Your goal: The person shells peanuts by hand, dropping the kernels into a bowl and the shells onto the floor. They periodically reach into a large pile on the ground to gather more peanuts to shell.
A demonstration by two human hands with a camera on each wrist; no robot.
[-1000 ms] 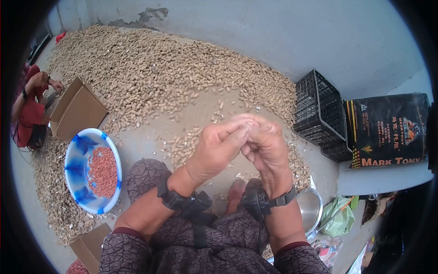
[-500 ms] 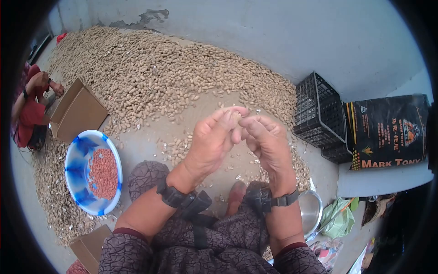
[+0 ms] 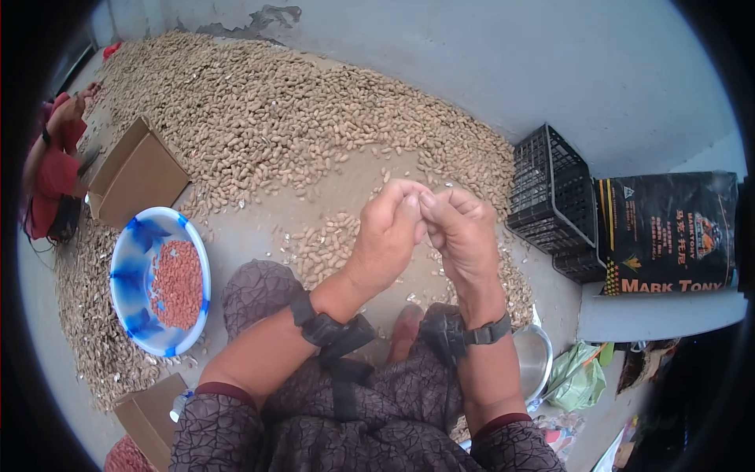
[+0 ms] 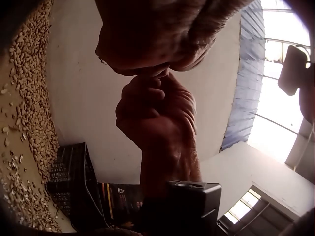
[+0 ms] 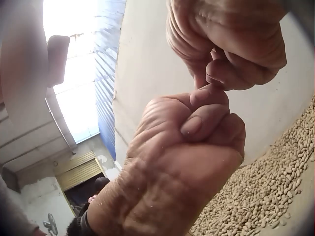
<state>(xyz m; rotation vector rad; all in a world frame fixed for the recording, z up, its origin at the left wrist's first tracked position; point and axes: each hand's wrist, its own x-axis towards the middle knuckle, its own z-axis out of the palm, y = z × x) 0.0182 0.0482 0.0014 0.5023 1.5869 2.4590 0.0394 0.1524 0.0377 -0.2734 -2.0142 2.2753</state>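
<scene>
L hand (image 3: pixel 385 228) & R hand (image 3: pixel 465 240): fingertips pressed together; can't tell what, if anything, is pinched (hidden betw. them). Step, prob.: shelling; next calls for releasing any kernels to blue-white basin (image 3: pixel 134 263), 8 o'clock, holding shelled peanut kernels (image 3: pixel 177 283). Unshelled peanuts (image 3: pixel 275 126), 11 o'clock. Sack (image 3: pixel 668 212), 3 o'clock: "MARK TONY"; small print illeg.

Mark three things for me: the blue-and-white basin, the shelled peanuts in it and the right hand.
Blue-and-white basin (image 3: pixel 130 277): head view, bare inner wall, left side.
Shelled peanuts (image 3: pixel 178 285): head view, middle of the reddish heap.
Right hand (image 3: pixel 464 238): head view, middle of the hand.
</scene>
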